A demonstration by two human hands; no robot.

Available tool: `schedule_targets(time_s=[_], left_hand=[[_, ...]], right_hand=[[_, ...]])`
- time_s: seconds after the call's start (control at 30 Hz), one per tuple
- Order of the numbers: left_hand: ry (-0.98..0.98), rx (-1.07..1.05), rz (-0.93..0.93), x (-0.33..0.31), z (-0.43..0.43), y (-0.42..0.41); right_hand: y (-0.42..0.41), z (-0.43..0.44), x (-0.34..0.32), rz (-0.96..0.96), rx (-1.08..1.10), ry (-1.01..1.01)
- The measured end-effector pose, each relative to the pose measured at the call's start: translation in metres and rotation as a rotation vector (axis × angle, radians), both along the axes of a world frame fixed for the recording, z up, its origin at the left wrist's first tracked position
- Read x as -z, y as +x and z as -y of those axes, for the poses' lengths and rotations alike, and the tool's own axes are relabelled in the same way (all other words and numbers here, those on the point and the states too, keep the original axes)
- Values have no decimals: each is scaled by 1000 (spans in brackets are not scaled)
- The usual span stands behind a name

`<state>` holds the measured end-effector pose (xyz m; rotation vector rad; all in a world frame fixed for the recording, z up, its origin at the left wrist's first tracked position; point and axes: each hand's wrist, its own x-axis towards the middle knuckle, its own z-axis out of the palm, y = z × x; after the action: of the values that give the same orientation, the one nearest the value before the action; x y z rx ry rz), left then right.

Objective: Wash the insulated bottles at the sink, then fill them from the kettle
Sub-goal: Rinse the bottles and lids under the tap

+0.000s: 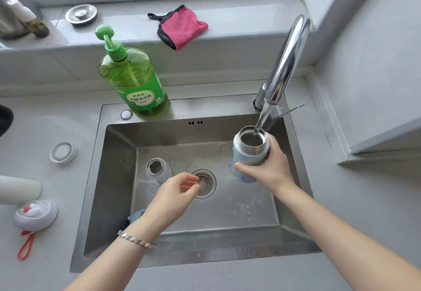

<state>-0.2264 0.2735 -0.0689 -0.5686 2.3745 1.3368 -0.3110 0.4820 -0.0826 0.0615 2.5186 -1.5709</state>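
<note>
Up and right of the drain (206, 183), the right hand (271, 169) wraps its fingers round the blue bottle (247, 155). Its long axis is near upright, and its open mouth tips up into the faucet (289, 58) stream. The left hand (175, 196) hovers just left of the drain, fingers loosely curled and empty. A white bottle (159, 169) stands mouth-up farther left.

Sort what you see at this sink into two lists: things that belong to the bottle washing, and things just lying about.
Belong: blue bottle in the right hand, tap running into it, white bottle standing in the sink, probably the green soap bottle.
Lying about: pink cloth and metal plug, both on the sill.
</note>
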Motion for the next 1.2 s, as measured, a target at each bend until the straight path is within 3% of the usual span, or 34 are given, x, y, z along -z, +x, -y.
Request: schedule_targets(time_s=[0.1, 0.2, 0.4, 0.57, 0.63, 0.73, 0.83, 0.87, 0.97, 1.1, 1.2], left_hand=[[-2, -9, 0, 1, 3, 5], [16, -28, -14, -2, 2, 6], [106, -45, -172, -29, -25, -20], [-19, 156, -169, -37, -57, -32], [10, 121, -207, -32, -60, -22], [315, -112, -192, -22, -50, -9], [564, -270, -202, -26, -40, -3], [601, -272, -195, -27, -41, -3], [626, -317, -140, -34, -44, -7], [646, -638, -94, -32, -23, -11], [613, -491, -93, -40, -45, -11]], right_hand=[[-1, -6, 0, -6, 86, 70], [9, -2, 0, -33, -102, 173], [17, 8, -6, -53, -100, 212], [45, 17, -13, -338, -318, 384], [50, 10, -13, -302, -373, 381], [55, -14, -22, 91, -273, 144], [57, -22, -31, 495, -5, -450], [56, -21, -30, 539, 78, -593], [58, -1, -34, 403, 251, -644], [74, 38, -34, 276, 240, -536], [61, 22, -39, 262, 414, -562]])
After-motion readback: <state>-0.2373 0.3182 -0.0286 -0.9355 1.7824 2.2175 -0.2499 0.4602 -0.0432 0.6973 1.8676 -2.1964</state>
